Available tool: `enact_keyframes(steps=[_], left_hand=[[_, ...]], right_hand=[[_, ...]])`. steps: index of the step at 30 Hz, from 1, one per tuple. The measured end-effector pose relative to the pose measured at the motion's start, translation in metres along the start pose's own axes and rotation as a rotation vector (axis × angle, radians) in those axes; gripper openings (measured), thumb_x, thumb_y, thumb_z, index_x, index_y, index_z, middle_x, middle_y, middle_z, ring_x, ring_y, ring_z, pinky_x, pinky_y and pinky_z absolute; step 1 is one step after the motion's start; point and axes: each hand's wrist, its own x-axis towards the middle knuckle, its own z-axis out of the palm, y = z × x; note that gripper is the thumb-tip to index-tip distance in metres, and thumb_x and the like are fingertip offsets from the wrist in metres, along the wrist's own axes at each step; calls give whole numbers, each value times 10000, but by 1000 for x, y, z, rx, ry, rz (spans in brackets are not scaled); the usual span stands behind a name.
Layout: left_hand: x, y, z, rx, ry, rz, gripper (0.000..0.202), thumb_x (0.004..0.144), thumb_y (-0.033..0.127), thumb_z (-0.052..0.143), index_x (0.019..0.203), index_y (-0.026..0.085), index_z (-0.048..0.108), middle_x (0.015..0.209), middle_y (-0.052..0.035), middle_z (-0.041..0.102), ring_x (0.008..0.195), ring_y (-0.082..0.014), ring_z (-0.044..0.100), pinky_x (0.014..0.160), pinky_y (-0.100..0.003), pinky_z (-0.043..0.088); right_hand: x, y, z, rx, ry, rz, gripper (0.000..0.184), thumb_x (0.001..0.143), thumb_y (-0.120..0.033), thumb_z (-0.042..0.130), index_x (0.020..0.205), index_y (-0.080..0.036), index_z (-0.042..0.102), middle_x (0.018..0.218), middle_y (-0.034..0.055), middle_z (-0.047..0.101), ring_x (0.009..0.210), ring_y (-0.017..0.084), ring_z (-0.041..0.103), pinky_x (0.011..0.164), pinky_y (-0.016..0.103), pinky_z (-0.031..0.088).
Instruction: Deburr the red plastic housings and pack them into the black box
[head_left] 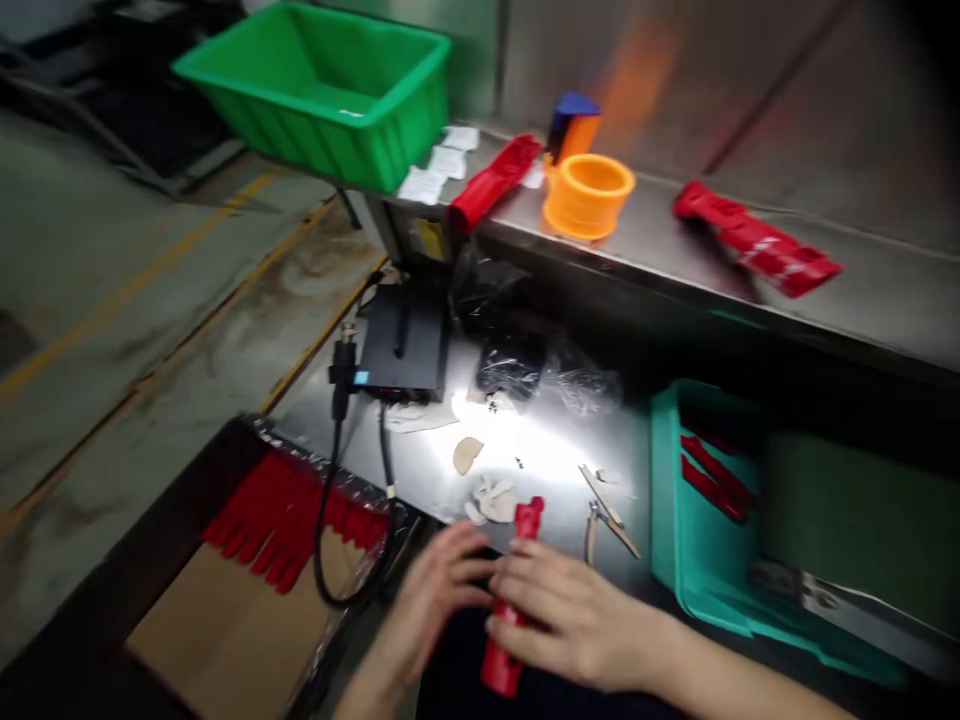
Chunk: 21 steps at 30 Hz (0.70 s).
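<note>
Both my hands meet at the bottom centre over a long red plastic part (517, 590). My right hand (570, 615) wraps its fingers round the middle of the part. My left hand (435, 595) touches the part's left side with curled fingers; motion blur hides whether it grips it. The part's top end sticks out above my fingers and its lower end below them. Small pale scraps (487, 495) and a pair of pliers (604, 520) lie on the metal table (540, 455) just beyond my hands.
A cardboard box (225, 620) with several red parts sits at lower left. A black device (401, 345) with a cable stands behind. A teal bin (690, 520) is at right. On the upper shelf: a green bin (322, 90), an orange ring (589, 195) and red parts (757, 240).
</note>
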Motion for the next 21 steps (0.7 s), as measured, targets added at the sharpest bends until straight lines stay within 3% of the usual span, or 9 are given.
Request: enact_keyframes(steps=[2, 4, 5, 6, 8, 10, 12, 16, 21], left_hand=[[-23, -13, 1, -170, 66, -60, 653, 789, 719, 716, 1212, 223, 690, 1076, -126, 735, 900, -272, 724, 732, -389, 605], [-30, -20, -1, -292, 135, -54, 602, 767, 679, 765, 1191, 260, 684, 874, -53, 709, 658, -200, 674, 549, -326, 570], [-30, -20, -4, -307, 167, -16, 555, 782, 640, 776, 1179, 266, 677, 817, -20, 677, 582, -167, 627, 496, -304, 544], [-29, -18, -10, -291, 193, 30, 508, 791, 593, 792, 1153, 257, 676, 780, 3, 646, 549, -144, 593, 483, -291, 534], [-26, -8, -25, -191, 212, 80, 451, 768, 496, 848, 1073, 208, 683, 757, 19, 609, 574, -130, 596, 544, -289, 557], [-23, 5, -40, -36, 203, 60, 458, 714, 424, 896, 1028, 172, 678, 723, 37, 571, 573, -132, 608, 575, -296, 570], [-21, 19, -49, 103, 193, 44, 511, 699, 390, 899, 1087, 174, 646, 686, 65, 536, 504, -125, 582, 541, -302, 564], [-20, 49, -45, 224, 130, 116, 544, 793, 375, 805, 1235, 200, 540, 682, 69, 564, 511, -149, 621, 567, -319, 587], [-18, 81, -15, 175, -101, 13, 614, 768, 310, 787, 1283, 258, 457, 852, 45, 554, 590, -152, 645, 467, -301, 591]], right_hand=[[34, -14, 26, 136, -83, -97, 286, 1001, -198, 551, 1262, -151, 660, 1234, 96, 722, 1273, 244, 591, 1243, 460, 346], [35, -5, 45, 270, -108, 51, 341, 1002, -310, 552, 1316, -217, 647, 1299, 73, 700, 1298, 237, 585, 1211, 450, 395], [24, 7, 54, 314, -84, 191, 355, 996, -367, 554, 1318, -249, 649, 1309, 70, 696, 1274, 234, 606, 1161, 438, 450], [8, 20, 62, 291, 54, 478, 314, 978, -457, 578, 1222, -300, 696, 1236, 35, 725, 1175, 209, 661, 1066, 372, 525], [-32, 50, 79, 107, 188, 899, 339, 1045, -421, 470, 1188, -195, 679, 1167, 118, 718, 1045, 237, 697, 922, 403, 580], [-73, 75, 92, -84, 287, 1187, 363, 1059, -420, 451, 1100, -135, 672, 1064, 139, 703, 883, 231, 693, 809, 419, 589], [-106, 94, 101, -234, 338, 1401, 304, 1027, -410, 566, 1148, -143, 645, 1101, 91, 680, 921, 209, 680, 831, 414, 586], [-140, 119, 108, -323, 316, 1622, 309, 989, -373, 654, 1211, -159, 633, 1193, 80, 661, 1012, 218, 672, 874, 425, 591], [-157, 136, 106, -243, 259, 1681, 301, 985, -365, 663, 1202, -158, 641, 1192, 80, 667, 1011, 217, 677, 879, 427, 593]])
